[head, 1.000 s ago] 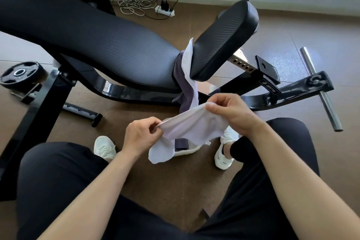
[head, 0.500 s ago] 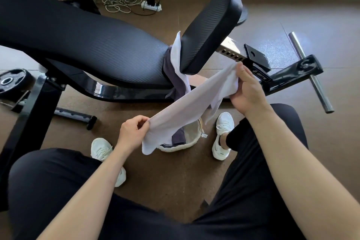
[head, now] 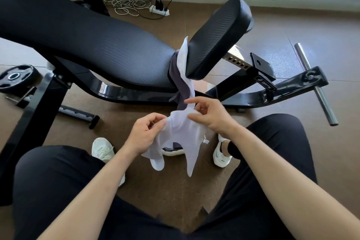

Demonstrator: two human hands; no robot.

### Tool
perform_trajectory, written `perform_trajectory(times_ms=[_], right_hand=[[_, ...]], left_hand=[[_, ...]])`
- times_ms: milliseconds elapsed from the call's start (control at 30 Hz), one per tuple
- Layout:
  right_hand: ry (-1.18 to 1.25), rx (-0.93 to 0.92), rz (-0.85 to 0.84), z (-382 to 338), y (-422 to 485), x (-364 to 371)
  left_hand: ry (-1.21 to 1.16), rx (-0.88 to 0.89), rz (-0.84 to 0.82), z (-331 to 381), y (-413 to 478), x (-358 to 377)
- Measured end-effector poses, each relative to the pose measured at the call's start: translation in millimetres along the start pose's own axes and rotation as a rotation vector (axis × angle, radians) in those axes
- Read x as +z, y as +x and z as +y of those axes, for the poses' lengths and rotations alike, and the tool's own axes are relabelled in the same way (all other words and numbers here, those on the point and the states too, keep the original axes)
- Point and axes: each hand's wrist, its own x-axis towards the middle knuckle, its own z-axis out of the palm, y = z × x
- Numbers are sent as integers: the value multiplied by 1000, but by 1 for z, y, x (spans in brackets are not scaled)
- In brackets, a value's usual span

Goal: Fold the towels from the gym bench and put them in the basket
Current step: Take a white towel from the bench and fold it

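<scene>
— Where's the towel?
— The white towel [head: 181, 134], thin and limp, hangs in mid-air above the basket [head: 173, 151]. The left hand [head: 144, 134] pinches its left edge with curled fingers. The right hand [head: 210, 117], blurred, nips the top edge at the thumb, forefinger lifted.
— Anything in the basket?
— It's mostly hidden: a pale rim on the floor between the white shoes [head: 102, 149], with a dark grey cloth [head: 176, 145] inside.
— Any writing?
— "BRTW" on a frame label [head: 266, 85]. A second white towel [head: 184, 58] and a grey towel [head: 175, 76] are wedged between the ribbed black pads of the bench [head: 97, 41].
</scene>
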Motion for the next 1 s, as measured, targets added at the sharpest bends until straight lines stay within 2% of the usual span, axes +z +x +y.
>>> perform_trajectory(times_ms=[100,167,333,467,633,800,1000], right_hand=[[52,-34,-194,-4,1,21],[-6,-52,-269,-5,3,30],[-35,-29,-286,-10,6,36],[11,-7,-281,-12,6,28],[233,42,-216,-13,3,13],[456,92,-69,-9,4,-7],[622,161,80,-7,5,-26]], left_hand=[[-19,50,-47,0,-3,-2],[-22,84,-73,2,-4,-4],[-52,101,-102,5,-8,-8],[61,93,-67,-3,-7,-11],[145,79,35,-6,-6,-13],[132,50,95,-7,-3,-19],[94,-19,-6,-13,3,-19]])
